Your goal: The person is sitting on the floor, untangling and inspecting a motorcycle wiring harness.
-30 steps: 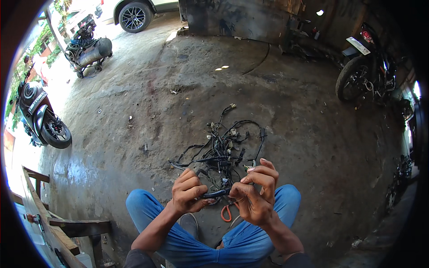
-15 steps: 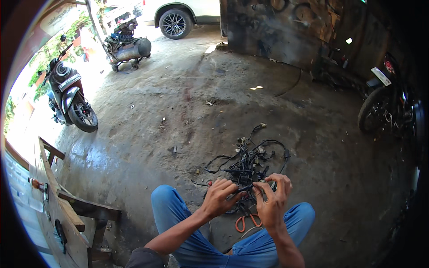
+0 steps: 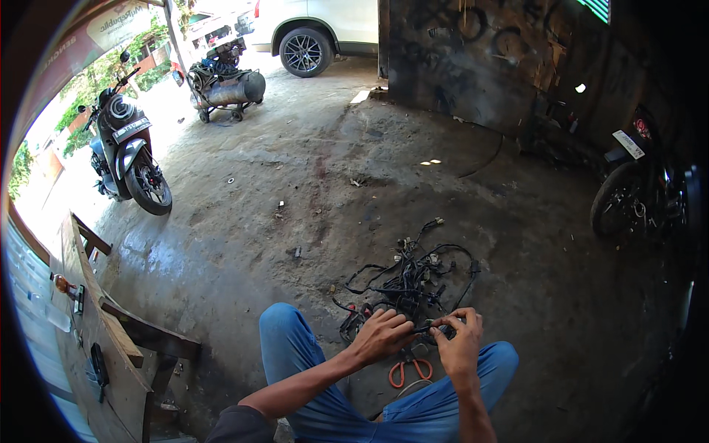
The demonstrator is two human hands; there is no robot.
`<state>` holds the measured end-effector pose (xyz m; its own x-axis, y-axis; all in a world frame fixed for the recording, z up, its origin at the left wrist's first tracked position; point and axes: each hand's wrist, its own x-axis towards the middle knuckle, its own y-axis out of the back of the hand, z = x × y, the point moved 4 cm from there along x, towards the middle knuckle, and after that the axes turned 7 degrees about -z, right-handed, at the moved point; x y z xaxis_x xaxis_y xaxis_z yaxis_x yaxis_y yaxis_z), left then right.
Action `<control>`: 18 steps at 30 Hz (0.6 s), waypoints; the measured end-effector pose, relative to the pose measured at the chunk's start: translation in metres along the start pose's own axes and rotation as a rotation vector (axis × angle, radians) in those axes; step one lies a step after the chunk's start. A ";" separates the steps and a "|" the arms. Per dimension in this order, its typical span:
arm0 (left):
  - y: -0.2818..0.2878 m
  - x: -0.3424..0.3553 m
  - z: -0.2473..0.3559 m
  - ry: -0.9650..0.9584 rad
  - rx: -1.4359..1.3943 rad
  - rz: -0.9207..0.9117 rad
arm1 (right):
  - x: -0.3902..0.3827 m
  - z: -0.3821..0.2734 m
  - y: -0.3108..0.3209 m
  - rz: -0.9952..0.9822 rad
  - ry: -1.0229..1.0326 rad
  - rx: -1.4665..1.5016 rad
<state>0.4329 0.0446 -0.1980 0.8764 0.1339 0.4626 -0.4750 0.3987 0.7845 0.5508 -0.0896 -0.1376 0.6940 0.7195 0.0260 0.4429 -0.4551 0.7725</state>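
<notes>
My left hand point(image 3: 380, 334) grips a short dark taped cable point(image 3: 422, 329) between my knees, and my right hand point(image 3: 458, 341) pinches it just to the right. A tangled black wiring harness point(image 3: 406, 280), with pale connectors among the wires, lies on the floor just beyond my hands. Orange looped tool handles point(image 3: 397, 375) rest below my hands; the rest of that tool is hidden or hard to make out.
A wooden bench point(image 3: 88, 295) with small items stands at my left. Beyond are a scooter point(image 3: 125, 155), an air compressor point(image 3: 229, 92) and a white car point(image 3: 317, 29). A motorbike point(image 3: 624, 192) stands right, beside a dark panel wall point(image 3: 458, 66). The floor point(image 3: 221, 244) is stained concrete.
The view has swung, so the scene sits lower and further right. Both hands still hold the cable, and my left fingers now lie more over it, nearer my right hand.
</notes>
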 end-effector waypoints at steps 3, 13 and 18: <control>-0.005 -0.002 0.004 -0.008 -0.001 -0.011 | -0.002 0.007 0.000 -0.023 -0.056 0.015; -0.015 -0.011 0.014 -0.021 0.051 -0.057 | -0.004 0.022 -0.006 -0.136 -0.114 -0.048; -0.014 -0.015 0.014 -0.035 0.065 -0.064 | -0.001 0.034 -0.018 -0.236 -0.130 0.012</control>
<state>0.4255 0.0244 -0.2099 0.9023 0.0782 0.4240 -0.4235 0.3456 0.8374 0.5613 -0.1002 -0.1732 0.6375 0.7335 -0.2358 0.6070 -0.2897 0.7400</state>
